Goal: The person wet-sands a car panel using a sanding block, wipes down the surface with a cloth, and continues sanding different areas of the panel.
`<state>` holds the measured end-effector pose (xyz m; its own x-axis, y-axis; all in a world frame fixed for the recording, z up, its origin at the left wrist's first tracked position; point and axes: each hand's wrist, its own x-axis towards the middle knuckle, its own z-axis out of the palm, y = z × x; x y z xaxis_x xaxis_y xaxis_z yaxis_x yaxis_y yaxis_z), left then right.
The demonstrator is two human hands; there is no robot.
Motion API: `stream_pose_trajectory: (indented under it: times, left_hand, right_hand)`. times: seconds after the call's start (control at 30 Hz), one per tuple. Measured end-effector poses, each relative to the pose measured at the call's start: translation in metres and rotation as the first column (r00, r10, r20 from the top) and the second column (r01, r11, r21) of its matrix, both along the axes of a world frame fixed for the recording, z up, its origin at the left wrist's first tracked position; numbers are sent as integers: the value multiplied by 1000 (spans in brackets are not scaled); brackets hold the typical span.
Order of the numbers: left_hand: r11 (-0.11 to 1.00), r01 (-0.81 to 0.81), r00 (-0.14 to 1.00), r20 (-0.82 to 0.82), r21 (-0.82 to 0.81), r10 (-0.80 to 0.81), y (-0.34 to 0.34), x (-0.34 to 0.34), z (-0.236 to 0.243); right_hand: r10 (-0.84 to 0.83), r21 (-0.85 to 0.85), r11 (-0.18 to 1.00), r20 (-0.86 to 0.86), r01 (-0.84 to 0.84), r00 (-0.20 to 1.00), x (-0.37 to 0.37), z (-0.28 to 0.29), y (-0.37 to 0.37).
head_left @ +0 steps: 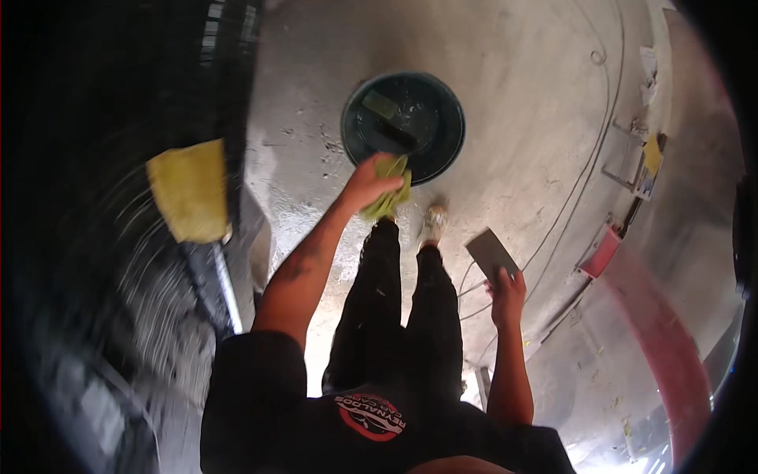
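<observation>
My left hand grips a crumpled yellow-green cloth just in front of a dark round tub on the floor. Inside the tub a greenish rectangular piece and a dark elongated piece are visible, too dim to identify. Lower on the right, beside my leg, my right hand holds a thin grey rectangular sheet by its near end, angled up and to the left.
A dark streaked panel fills the left side, with a yellow piece on it. Loose cables snake over the concrete floor. Small metal frames and a red bracket lie along the right.
</observation>
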<state>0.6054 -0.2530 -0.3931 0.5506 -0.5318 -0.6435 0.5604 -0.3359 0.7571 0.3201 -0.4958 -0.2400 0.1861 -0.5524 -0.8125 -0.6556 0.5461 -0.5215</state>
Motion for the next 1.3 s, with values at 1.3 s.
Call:
stream_pose_trajectory:
  times: [1.3]
  left_hand:
    - [936, -230, 433, 890, 265, -146, 119, -128, 435]
  right_hand:
    - [-60, 128, 990, -22, 62, 998, -370, -10, -29]
